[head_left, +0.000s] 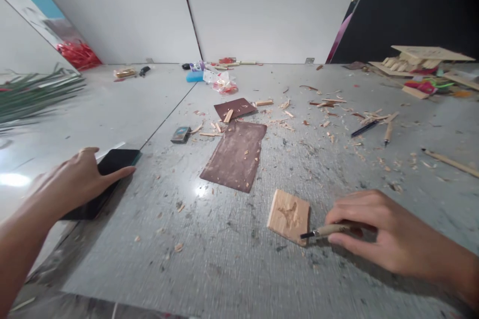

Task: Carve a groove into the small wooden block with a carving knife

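Head view: right hand (377,237) sits at about 4 o'clock in frame, fingers curled in a pinch around a carving tool (329,231). Tool's long axis runs roughly 3-to-9 o'clock, dark tip pointing toward 9 and resting at the near right corner of a small wood block (289,215). Block lies flat on the grey table (224,259), just beside the right hand at its 9 o'clock, with a shallow relief cut visible in its top face. Left hand (77,182) is at about 8 o'clock in frame, fingers loosely spread, palm down, fingertips lying on a black phone (108,174) at the table seam. Block is well apart from the left hand, toward its 3 o'clock; right hand is clearly the nearer one. Sandpaper sheet (235,155) lies at 12 o'clock from the block, a smaller dark sheet (235,108) beyond it. Wood shavings (329,109) are scattered toward 1 o'clock, with two spare tools (374,127) among them. Small dark sharpening block or tin (181,134) at 11 o'clock; cannot tell which.
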`<act>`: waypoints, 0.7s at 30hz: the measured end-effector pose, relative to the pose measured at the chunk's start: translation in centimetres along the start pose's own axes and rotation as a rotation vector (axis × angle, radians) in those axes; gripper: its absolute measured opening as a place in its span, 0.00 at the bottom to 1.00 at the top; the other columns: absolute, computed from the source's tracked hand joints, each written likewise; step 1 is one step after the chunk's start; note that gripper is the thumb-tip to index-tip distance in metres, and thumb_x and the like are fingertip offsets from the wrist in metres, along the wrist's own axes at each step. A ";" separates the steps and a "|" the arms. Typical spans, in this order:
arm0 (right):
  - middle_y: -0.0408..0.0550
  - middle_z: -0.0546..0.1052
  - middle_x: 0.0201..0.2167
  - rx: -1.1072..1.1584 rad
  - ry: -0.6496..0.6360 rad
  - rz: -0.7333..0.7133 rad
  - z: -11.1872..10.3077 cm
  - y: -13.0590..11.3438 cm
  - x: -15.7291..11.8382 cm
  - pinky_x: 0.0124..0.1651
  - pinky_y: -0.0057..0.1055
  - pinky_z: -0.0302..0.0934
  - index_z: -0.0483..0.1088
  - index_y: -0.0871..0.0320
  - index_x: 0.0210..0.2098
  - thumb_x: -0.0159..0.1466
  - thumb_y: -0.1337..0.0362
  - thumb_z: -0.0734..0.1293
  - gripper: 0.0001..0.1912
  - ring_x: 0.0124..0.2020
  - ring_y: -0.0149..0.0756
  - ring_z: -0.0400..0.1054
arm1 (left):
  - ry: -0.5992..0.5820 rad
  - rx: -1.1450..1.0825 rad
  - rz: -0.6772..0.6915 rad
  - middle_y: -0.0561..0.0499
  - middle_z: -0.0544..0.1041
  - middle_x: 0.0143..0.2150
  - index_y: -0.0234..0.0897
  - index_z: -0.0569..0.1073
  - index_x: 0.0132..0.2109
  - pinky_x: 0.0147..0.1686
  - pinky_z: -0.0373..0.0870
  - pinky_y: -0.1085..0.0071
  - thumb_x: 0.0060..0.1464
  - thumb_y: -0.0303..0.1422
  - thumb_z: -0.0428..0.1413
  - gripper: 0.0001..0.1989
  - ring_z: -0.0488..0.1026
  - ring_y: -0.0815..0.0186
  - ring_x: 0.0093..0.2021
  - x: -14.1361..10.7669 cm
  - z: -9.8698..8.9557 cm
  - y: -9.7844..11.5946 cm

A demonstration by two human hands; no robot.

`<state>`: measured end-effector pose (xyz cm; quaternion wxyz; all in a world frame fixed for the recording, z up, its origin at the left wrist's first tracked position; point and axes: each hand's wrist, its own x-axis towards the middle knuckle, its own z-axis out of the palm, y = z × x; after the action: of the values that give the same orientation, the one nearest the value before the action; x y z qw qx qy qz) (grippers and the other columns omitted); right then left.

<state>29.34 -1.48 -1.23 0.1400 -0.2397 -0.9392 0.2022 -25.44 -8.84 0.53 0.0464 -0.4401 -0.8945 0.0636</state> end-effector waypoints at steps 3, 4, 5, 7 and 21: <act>0.40 0.76 0.26 -0.004 -0.004 -0.001 0.1 0.2 -0.2 0.33 0.32 0.58 0.76 0.54 0.37 0.74 0.61 0.69 0.09 0.26 0.32 0.69 | -0.028 0.054 -0.054 0.24 0.77 0.58 0.19 0.56 0.71 0.43 0.68 0.55 0.59 0.74 0.33 0.60 0.76 0.33 0.55 0.4 0.5 0.8; 0.40 0.76 0.26 -0.003 -0.007 0.002 0.1 0.3 -0.2 0.33 0.32 0.58 0.76 0.54 0.37 0.74 0.61 0.69 0.08 0.26 0.32 0.69 | -0.030 0.043 -0.043 0.23 0.75 0.60 0.19 0.54 0.71 0.44 0.67 0.54 0.59 0.74 0.35 0.60 0.76 0.32 0.56 0.5 0.7 0.8; 0.40 0.76 0.26 0.001 -0.009 0.005 0.1 0.3 -0.3 0.33 0.32 0.58 0.76 0.54 0.37 0.73 0.61 0.69 0.08 0.26 0.32 0.69 | -0.025 0.026 -0.034 0.21 0.74 0.62 0.18 0.53 0.72 0.45 0.67 0.54 0.59 0.75 0.36 0.61 0.75 0.31 0.57 0.5 0.8 0.7; 0.40 0.77 0.26 0.006 -0.012 0.013 0.1 0.2 -0.3 0.33 0.32 0.59 0.77 0.54 0.37 0.73 0.61 0.69 0.08 0.26 0.32 0.69 | -0.001 -0.008 -0.024 0.20 0.72 0.64 0.18 0.51 0.73 0.46 0.67 0.52 0.58 0.75 0.38 0.62 0.74 0.28 0.59 0.5 1.0 0.3; 0.42 0.77 0.25 0.002 0.021 0.005 0.1 0.1 -0.1 0.31 0.33 0.58 0.77 0.55 0.38 0.73 0.61 0.69 0.08 0.25 0.33 0.69 | 0.027 0.085 -0.055 0.34 0.81 0.53 0.32 0.55 0.71 0.40 0.67 0.56 0.54 0.78 0.33 0.59 0.77 0.36 0.47 0.4 1.4 -0.8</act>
<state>29.36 -1.49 -1.39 0.1496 -0.2442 -0.9368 0.2010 -26.49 -9.04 -0.70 0.0788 -0.4138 -0.9020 0.0945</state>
